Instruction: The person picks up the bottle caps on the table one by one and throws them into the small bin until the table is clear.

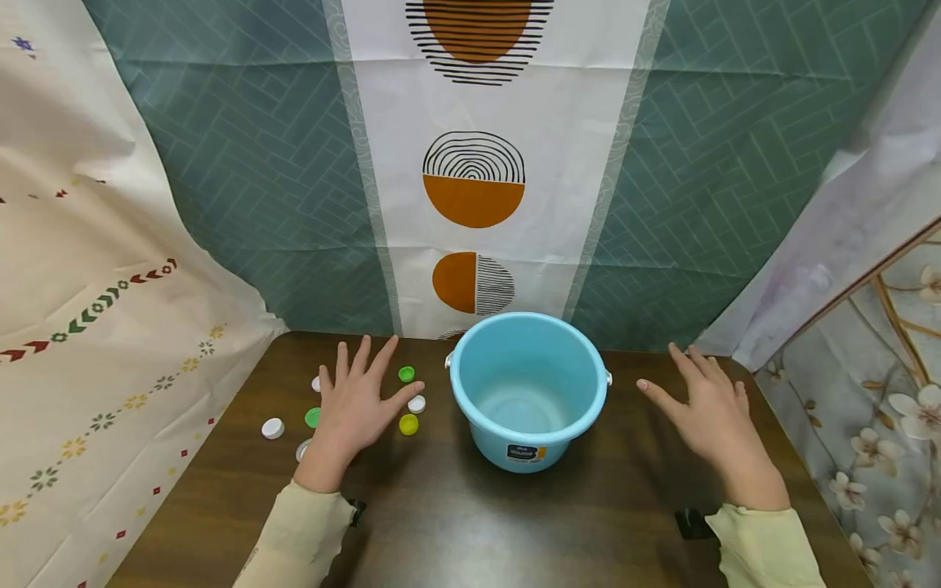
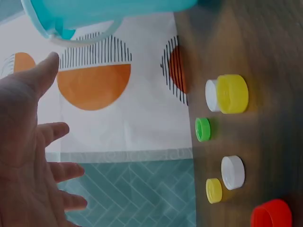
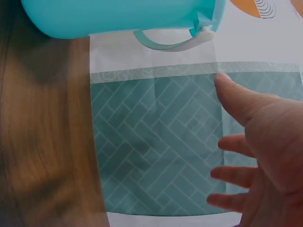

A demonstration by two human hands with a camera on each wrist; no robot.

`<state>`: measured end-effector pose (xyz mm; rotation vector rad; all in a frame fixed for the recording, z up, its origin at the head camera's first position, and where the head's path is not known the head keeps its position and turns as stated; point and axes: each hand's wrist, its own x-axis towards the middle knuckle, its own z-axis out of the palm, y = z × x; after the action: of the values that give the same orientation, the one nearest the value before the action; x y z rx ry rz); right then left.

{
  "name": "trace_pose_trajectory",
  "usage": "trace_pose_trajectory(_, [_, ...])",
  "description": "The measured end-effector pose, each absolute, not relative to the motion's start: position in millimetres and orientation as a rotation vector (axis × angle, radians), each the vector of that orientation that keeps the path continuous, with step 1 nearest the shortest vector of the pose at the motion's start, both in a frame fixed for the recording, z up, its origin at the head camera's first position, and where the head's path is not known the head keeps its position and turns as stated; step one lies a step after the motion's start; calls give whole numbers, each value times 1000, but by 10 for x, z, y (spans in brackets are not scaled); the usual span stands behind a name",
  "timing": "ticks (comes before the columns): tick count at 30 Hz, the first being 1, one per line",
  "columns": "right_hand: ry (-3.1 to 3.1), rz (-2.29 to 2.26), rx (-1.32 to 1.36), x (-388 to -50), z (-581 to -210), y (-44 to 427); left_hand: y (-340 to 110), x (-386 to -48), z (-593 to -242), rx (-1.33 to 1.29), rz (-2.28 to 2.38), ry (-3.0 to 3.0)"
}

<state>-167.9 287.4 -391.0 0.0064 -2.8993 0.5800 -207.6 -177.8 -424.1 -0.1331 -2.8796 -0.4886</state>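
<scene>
A light blue bucket (image 1: 529,384) stands upright on the brown table, a label on its front. Left of it, my left hand (image 1: 354,404) hovers over scattered bottle caps, fingers spread, touching nothing. Around that hand lie a white cap (image 1: 273,428), a green cap (image 1: 312,417), a small green cap (image 1: 407,374) and a yellow cap (image 1: 408,424). The left wrist view also shows a red cap (image 2: 271,214) that the head view hides. On the bucket's right, my right hand (image 1: 709,412) is held above the table with fingers spread and nothing in it.
Behind the table (image 1: 470,531) hangs a green and white patterned cloth (image 1: 559,163). A cream cloth (image 1: 110,327) borders the left side, and a floral cloth (image 1: 875,457) the right. The bucket's pale handle (image 3: 175,46) hangs at its far side.
</scene>
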Motion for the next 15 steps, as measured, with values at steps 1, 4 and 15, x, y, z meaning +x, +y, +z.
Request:
trace_pose_trajectory(1, [-2886, 600, 16, -1684, -3897, 2869, -1771, -2080, -4230, -139, -500, -2867])
trace_pose_trajectory(4, [-2837, 701, 37, -1695, -3853, 2842, -1741, -2082, -4190, -171, -541, -2832])
trace_pose_trajectory(15, [-2351, 1065, 17, -1743, -3766, 2655, -1555, -2065, -4159, -177, -1103, -2660])
